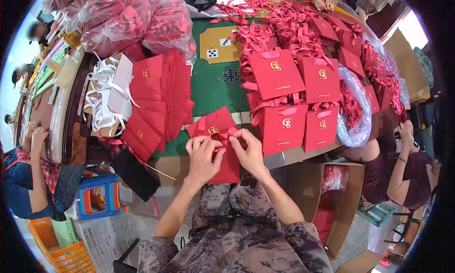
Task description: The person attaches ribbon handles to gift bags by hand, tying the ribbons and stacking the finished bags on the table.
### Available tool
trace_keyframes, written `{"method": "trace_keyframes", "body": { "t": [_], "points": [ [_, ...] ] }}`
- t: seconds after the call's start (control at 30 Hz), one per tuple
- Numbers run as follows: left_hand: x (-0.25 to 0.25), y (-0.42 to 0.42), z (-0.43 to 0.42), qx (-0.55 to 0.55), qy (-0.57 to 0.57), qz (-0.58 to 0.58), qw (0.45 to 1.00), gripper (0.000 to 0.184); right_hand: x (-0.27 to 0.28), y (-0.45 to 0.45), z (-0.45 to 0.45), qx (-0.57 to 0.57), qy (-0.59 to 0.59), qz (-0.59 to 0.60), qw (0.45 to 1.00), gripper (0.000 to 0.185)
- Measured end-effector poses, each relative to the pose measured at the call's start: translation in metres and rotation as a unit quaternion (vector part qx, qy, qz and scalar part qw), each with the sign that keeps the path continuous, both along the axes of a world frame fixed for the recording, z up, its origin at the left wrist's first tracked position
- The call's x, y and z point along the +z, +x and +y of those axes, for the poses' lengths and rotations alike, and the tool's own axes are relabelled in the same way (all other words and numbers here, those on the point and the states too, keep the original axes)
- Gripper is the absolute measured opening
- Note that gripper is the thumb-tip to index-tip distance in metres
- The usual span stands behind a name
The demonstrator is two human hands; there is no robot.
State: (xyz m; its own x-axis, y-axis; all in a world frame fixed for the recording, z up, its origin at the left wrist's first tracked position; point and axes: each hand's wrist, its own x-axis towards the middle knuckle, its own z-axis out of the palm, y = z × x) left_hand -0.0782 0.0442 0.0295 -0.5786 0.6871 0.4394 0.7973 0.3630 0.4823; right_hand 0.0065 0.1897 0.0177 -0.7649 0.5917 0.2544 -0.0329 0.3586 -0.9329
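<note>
In front of my body a red paper gift bag (229, 172) with a gold logo lies at the table's near edge. My left hand (204, 155) is closed over the bag's upper part, its fingers pinching a red ribbon (226, 135). From the other side my right hand (248, 152) grips the same ribbon between thumb and fingers. The ribbon is bent into a loop between both hands; whether it is knotted is hidden. Finished-looking bags (284, 126) with ribbons lie to the right. Flat red bags (154, 83) are stacked to the left.
Behind the flat bags sit clear plastic sacks (118, 24) of red material. White ribbons (106, 100) hang over a box at left. An open cardboard box (310, 192) stands below the table at right. Co-workers sit on both sides, one with a bare arm (403, 159) raised.
</note>
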Motion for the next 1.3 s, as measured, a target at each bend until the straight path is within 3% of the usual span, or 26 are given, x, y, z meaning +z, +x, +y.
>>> {"method": "trace_keyframes", "body": {
  "t": [0.13,0.2,0.33,0.4,0.47,0.53,0.6,0.73,1.0,1.1,1.17,1.2,1.3],
  "points": [
    [0.004,0.003,-0.001,-0.022,0.003,-0.014,1.000,0.019,0.013,0.003,-0.005,-0.074,-0.037,-0.012,0.996,0.009],
    [0.003,0.003,-0.003,-0.016,-0.001,-0.023,1.000,0.018,0.028,0.006,0.001,-0.084,0.132,-0.009,0.988,0.012],
    [0.003,0.003,-0.002,-0.034,-0.010,-0.018,0.999,0.018,0.028,0.000,0.005,0.002,0.190,-0.073,0.979,0.018],
    [0.005,0.001,0.000,-0.058,-0.013,-0.041,0.997,0.018,0.012,-0.008,0.008,0.019,0.173,-0.111,0.978,0.017],
    [0.006,-0.006,0.002,-0.067,-0.015,-0.079,0.994,0.020,0.004,-0.015,0.010,0.067,0.078,-0.075,0.992,0.016],
    [0.007,-0.015,0.002,-0.096,-0.030,-0.141,0.985,0.022,-0.001,-0.020,0.007,0.045,0.102,-0.024,0.993,0.014],
    [0.004,-0.021,0.002,-0.107,-0.047,-0.157,0.981,0.025,-0.004,-0.020,0.005,0.020,0.006,-0.062,0.998,0.013],
    [0.001,-0.023,0.003,-0.133,-0.058,-0.161,0.976,0.026,-0.014,-0.019,-0.004,-0.049,0.050,-0.050,0.996,0.013],
    [-0.003,-0.028,0.005,-0.149,-0.096,-0.200,0.964,0.030,-0.017,-0.020,-0.006,-0.070,0.046,-0.080,0.993,0.012],
    [0.000,-0.019,0.003,-0.105,-0.061,-0.167,0.978,0.035,-0.015,-0.015,-0.001,-0.060,0.057,-0.054,0.995,0.015],
    [0.019,-0.008,-0.003,-0.016,0.020,-0.063,0.998,0.041,-0.008,-0.006,0.001,-0.045,0.068,-0.011,0.997,0.028],
    [0.025,-0.004,-0.011,0.026,0.019,-0.071,0.997,0.046,-0.005,0.003,0.000,-0.039,0.081,0.014,0.996,0.037],
    [0.006,0.006,-0.038,0.143,0.056,-0.098,0.983,0.047,-0.008,0.035,-0.006,-0.033,0.118,-0.061,0.991,0.053]
  ]
}}
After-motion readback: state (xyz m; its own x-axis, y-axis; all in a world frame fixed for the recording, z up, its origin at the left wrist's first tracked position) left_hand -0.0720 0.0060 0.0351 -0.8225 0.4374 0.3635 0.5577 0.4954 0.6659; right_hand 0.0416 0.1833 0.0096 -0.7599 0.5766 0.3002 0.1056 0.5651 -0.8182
